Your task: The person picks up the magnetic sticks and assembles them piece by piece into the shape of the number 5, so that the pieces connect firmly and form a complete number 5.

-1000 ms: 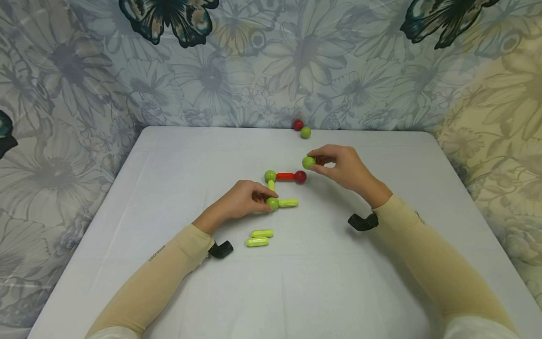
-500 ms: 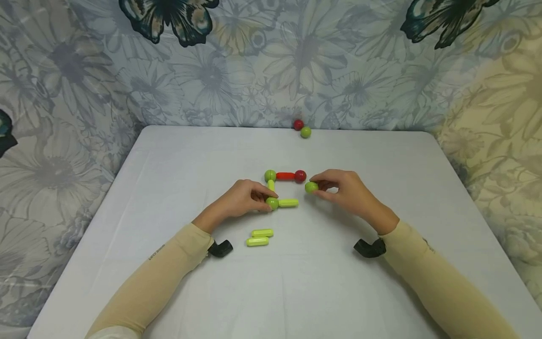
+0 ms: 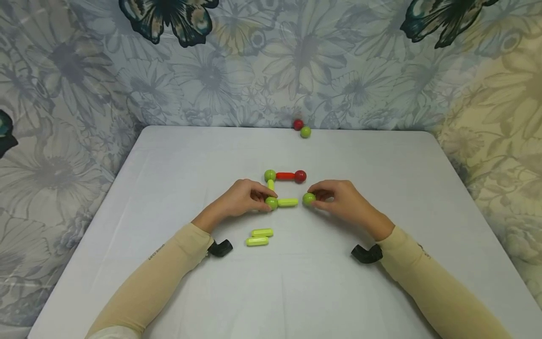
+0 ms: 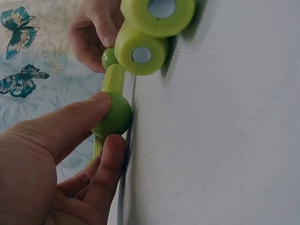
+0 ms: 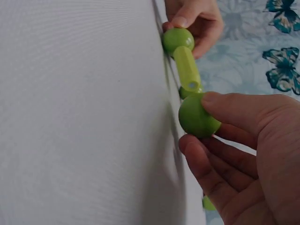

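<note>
My left hand (image 3: 243, 197) pinches a green ball (image 4: 115, 115) at the corner of a small assembly on the table. From that ball a yellow-green rod (image 3: 288, 202) points right, its far end free. Another yellow-green rod (image 3: 270, 184) runs back to a second green ball (image 3: 270, 175). A red rod (image 3: 285, 176) joins that one to a red ball (image 3: 300, 176). Between thumb and fingers my right hand (image 3: 340, 201) holds a loose green ball (image 5: 199, 116), just right of the free rod end, with a small gap between them.
Two loose yellow-green rods (image 3: 259, 237) lie side by side in front of the assembly. At the table's back edge sit a red ball (image 3: 298, 125) and a green ball (image 3: 305, 132). A white cloth covers the table (image 3: 203, 292), with patterned fabric (image 3: 271, 70) behind it.
My right hand has brought its green ball toward me, from behind the red ball's level to beside the free rod end. The left hand has stayed nearly still on the corner ball.
</note>
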Motion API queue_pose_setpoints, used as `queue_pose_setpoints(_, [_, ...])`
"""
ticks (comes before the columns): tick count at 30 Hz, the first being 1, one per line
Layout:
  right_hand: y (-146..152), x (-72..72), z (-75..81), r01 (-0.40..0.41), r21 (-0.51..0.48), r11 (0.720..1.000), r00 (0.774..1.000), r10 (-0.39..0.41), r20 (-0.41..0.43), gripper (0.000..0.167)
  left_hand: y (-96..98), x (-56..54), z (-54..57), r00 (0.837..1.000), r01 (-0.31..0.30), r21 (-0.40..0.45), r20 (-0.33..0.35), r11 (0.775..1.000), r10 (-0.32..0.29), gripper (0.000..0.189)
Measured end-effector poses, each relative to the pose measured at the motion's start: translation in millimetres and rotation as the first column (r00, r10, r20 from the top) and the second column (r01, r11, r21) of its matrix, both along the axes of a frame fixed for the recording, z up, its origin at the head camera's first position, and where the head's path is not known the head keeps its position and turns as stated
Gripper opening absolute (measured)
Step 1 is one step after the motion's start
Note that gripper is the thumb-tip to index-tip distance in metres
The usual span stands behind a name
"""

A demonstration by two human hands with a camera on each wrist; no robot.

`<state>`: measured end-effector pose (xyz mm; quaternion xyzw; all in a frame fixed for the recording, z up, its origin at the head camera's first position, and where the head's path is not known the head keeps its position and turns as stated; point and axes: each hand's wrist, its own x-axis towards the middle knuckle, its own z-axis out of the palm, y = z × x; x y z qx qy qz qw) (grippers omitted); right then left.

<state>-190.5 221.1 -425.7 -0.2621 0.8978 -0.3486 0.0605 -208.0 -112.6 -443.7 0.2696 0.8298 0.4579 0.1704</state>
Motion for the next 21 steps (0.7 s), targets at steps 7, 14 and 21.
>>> queue_pose_setpoints(7, [-5, 0.1, -6.0, -0.013, -0.013, 1.0, 1.0, 0.013, -0.002, 0.031, -0.8, -0.4, -0.9, 1.0, -0.003, -0.006, 0.006, 1.0, 0.003, 0.032])
queue_pose_setpoints(14, [-10, -0.5, -10.5, -0.028, -0.023, 0.999, 1.0, 0.028, -0.012, 0.034, -0.9, 0.4, -0.8, 1.0, -0.011, -0.014, 0.012, 1.0, 0.012, 0.033])
queue_pose_setpoints(21, [-13, -0.4, -13.1, -0.01, -0.03, 1.0, 1.0, 0.009, -0.015, 0.033, -0.4, 0.0, 2.4, 1.0, -0.02, -0.03, 0.001, 0.999, 0.02, 0.032])
